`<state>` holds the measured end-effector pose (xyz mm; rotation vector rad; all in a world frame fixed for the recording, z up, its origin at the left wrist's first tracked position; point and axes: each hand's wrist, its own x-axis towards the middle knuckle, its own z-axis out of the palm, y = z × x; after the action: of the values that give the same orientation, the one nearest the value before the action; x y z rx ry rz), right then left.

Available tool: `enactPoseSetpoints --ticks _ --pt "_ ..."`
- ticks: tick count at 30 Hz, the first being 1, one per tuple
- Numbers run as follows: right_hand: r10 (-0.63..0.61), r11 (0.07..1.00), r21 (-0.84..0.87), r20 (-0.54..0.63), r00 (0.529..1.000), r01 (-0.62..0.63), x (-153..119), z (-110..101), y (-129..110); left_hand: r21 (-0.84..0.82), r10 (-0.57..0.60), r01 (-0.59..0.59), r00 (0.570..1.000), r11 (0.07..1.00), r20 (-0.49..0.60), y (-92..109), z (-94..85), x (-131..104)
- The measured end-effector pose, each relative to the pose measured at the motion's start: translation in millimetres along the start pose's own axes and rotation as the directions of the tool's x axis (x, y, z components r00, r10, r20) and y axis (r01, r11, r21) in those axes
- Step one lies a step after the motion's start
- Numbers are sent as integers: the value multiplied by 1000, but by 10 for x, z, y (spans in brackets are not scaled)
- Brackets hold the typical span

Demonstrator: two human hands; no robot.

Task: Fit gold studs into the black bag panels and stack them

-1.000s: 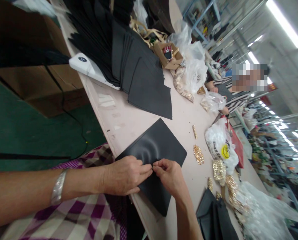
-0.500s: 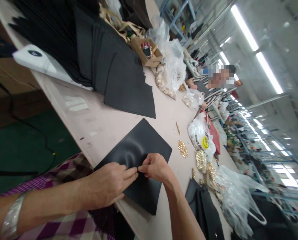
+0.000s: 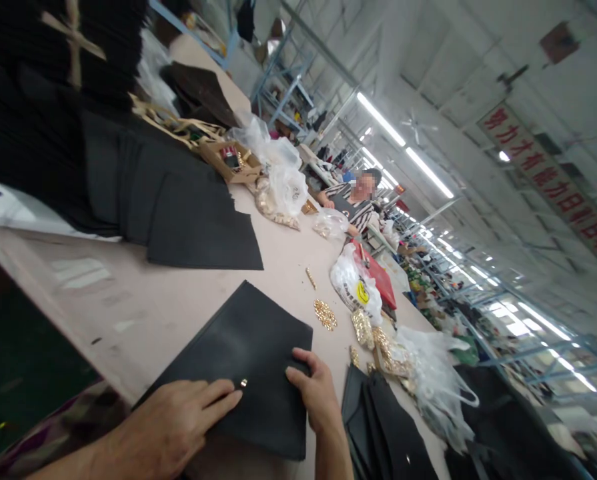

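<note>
A black leather-like panel (image 3: 258, 333) lies on the table in front of me, with a small gold stud (image 3: 243, 383) on its surface. My left hand (image 3: 173, 420) rests on the panel, its forefinger and middle finger stretched out flat with their tips beside the stud. At the panel's right edge is my right hand (image 3: 321, 390), thumb and forefinger on top and bent around that edge; its other fingers are hidden. Right of the panel lie a scatter of small gold pieces (image 3: 325, 315) and a short gold strip (image 3: 311, 278).
Stacked black panels (image 3: 203, 227) cover the back left of the table (image 3: 193, 293). More black pieces (image 3: 378, 427) lie at right. Clear plastic bags (image 3: 428, 373), a white bag (image 3: 353, 280) and a cardboard box (image 3: 235, 167) line the far side. A person (image 3: 353, 200) sits beyond.
My right hand has left its pinch near the panel's middle and moved to the right edge. The stud now shows beside my left fingertips. The camera view has swung right and up.
</note>
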<state>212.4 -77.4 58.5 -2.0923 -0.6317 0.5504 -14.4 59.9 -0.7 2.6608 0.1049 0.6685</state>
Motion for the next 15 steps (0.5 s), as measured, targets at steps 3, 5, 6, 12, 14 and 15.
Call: enactPoseSetpoints --ticks 3,5,6,12,14,15 --pt "11 972 234 -21 1000 -5 -195 -113 -2 -186 20 -17 1000 982 15 154 -44 13" --pt "6 954 300 -70 998 15 -356 -361 -68 -384 -99 85 995 919 -16 239 -72 18" --pt "5 949 315 -114 993 31 -448 -545 -99 -495 -194 164 981 853 -9 260 -84 25" --pt "175 951 309 -586 791 18 -1163 -1900 132 -865 -450 499 762 -51 466 221 -198 212" --pt "202 975 210 -721 663 -69 -1377 -2203 369 -839 -416 406 735 -362 535 253 -267 289" --pt "148 988 96 -784 602 -118 -1456 -2307 489 -805 -398 354 729 -476 556 281 -303 321"
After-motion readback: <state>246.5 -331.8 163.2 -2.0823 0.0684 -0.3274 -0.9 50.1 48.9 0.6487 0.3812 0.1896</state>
